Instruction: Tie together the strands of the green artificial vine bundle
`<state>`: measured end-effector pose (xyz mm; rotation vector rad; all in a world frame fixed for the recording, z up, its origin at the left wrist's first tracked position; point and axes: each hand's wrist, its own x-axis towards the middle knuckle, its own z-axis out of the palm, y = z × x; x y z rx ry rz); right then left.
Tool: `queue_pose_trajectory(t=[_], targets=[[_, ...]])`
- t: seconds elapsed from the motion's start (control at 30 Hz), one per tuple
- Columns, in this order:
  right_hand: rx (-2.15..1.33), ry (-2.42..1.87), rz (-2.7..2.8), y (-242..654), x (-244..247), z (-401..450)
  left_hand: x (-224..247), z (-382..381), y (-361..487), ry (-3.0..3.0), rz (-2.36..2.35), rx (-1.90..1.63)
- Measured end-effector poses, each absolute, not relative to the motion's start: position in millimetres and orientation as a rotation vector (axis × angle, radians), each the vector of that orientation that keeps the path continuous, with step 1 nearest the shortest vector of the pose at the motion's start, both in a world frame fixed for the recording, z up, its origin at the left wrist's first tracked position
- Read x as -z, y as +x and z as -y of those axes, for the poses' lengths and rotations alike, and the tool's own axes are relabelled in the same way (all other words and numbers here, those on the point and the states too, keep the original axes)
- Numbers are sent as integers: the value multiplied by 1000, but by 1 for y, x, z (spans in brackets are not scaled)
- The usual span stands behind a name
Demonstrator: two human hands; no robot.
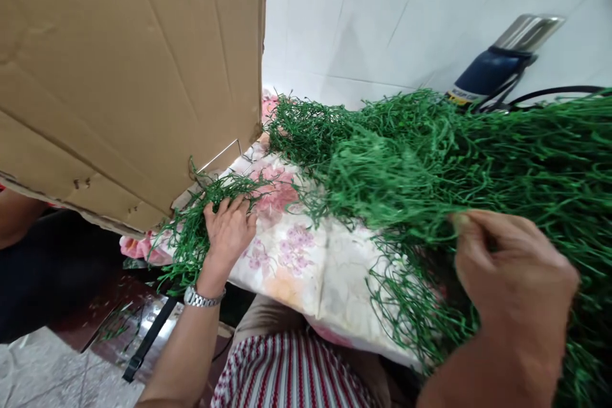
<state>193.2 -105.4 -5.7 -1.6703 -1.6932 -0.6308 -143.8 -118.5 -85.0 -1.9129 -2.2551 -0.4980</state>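
Observation:
My left hand (229, 229), with a metal watch on its wrist, rests on a small pile of thin green sprigs (189, 255) at the left of the flowered cloth. Its fingers are spread and partly sunk among the sprigs. At the right, my right hand (516, 268) is closed, thumb against fingers, on the end of a bunch of green sprigs (392, 185). That bunch is smeared by motion and stretches left from the hand. Behind and beside it lies a large heap of the same sprigs (535, 166), which look artificial.
A tall cardboard sheet (124, 89) stands at the left, with a bent wire (220, 154) at its foot. A dark blue flask (492, 70) leans near the tiled wall (315, 25). The flowered cloth (296, 255) covers the table. Part of another person's arm (19, 213) shows behind the cardboard.

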Motion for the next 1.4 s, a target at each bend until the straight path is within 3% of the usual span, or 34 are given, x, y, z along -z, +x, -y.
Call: queue_pose_trajectory(t=[0.17,0.43,0.53,0.63,0.77,1.13,1.4], targets=[[670,-1617,1875,171,3,125,77,130,-140,-2003,2145,599],[159,-1148,2446,89,-17,132,29,133,-127,-2069,1963,879],[88,-1092,2657,59,-14,120,18,104,-120,-2198,1935,773],[133,-999,2733,38,-1,104,27,71,-115,-2374,1922,554],[176,-929,2762,25,21,91,47,52,-118,-2403,1949,513],[374,-1291,2574,56,32,68,28,82,-160,-1754,2133,1085],[370,-1293,2553,61,32,62,59,113,-137,-2239,1939,467]])
